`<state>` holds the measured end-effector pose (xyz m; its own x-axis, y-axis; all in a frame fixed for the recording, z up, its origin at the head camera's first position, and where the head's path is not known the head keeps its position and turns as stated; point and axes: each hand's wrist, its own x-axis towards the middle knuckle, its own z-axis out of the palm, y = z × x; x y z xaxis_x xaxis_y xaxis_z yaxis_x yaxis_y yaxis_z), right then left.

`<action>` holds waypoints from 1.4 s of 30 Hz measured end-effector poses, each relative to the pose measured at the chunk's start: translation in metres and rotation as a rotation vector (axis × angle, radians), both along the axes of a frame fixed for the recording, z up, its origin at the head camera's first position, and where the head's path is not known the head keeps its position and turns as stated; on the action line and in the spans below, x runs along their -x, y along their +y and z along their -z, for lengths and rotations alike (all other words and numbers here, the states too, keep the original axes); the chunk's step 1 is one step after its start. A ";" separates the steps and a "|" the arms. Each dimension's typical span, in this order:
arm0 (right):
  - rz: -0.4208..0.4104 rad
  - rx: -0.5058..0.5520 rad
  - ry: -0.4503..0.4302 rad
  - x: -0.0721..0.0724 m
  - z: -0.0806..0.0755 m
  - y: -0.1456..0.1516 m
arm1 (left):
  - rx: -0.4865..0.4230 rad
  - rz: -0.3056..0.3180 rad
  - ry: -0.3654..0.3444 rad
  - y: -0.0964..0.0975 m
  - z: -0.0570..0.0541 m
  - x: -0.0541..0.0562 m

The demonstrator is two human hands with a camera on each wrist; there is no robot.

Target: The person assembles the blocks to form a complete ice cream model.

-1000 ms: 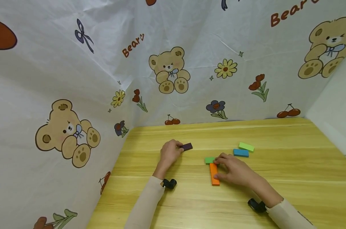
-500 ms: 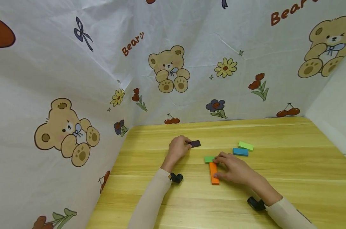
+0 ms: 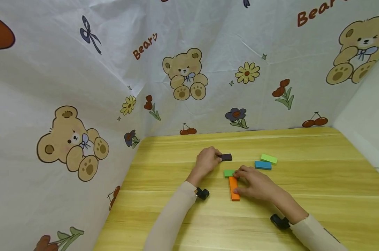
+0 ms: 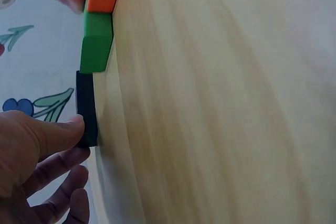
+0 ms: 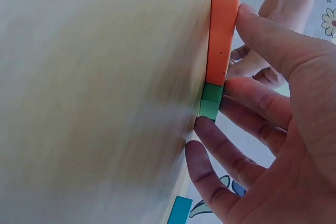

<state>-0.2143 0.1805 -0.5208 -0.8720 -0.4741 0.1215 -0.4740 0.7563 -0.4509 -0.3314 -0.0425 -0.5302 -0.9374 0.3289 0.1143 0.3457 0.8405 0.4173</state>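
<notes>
My left hand [image 3: 207, 160] pinches the left end of a small dark block [image 3: 226, 157], which lies close over the table just behind the green block. In the left wrist view, thumb and fingertips grip that dark block [image 4: 86, 103] at its near end. A green block [image 3: 228, 173] lies crosswise at the far end of an orange block [image 3: 234, 190], the two forming a T-like shape. My right hand [image 3: 256, 183] rests over them, fingers loosely spread. Its thumb touches the orange block [image 5: 223, 30], and its index finger touches the green block [image 5: 211, 100].
A blue block [image 3: 263, 165] and a lime-green block [image 3: 269, 159] lie side by side beyond my right hand. The wooden table [image 3: 302, 188] meets a bear-print cloth [image 3: 214, 87] at its back and left.
My left hand has moved right with the dark block, bringing it from left of the green block to just behind it. My right hand stays on the orange and green blocks.
</notes>
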 end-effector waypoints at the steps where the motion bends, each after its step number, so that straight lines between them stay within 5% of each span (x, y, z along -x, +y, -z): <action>1: 0.001 0.000 0.000 0.000 0.000 0.000 | 0.003 0.008 -0.005 0.003 0.000 -0.001; 42: -0.003 0.058 -0.043 0.002 0.002 0.000 | 0.025 0.096 -0.100 0.003 -0.010 -0.024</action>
<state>-0.2165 0.1807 -0.5227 -0.8756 -0.4701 0.1110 -0.4554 0.7267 -0.5143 -0.3070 -0.0397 -0.5205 -0.9080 0.4187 0.0124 0.3823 0.8162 0.4333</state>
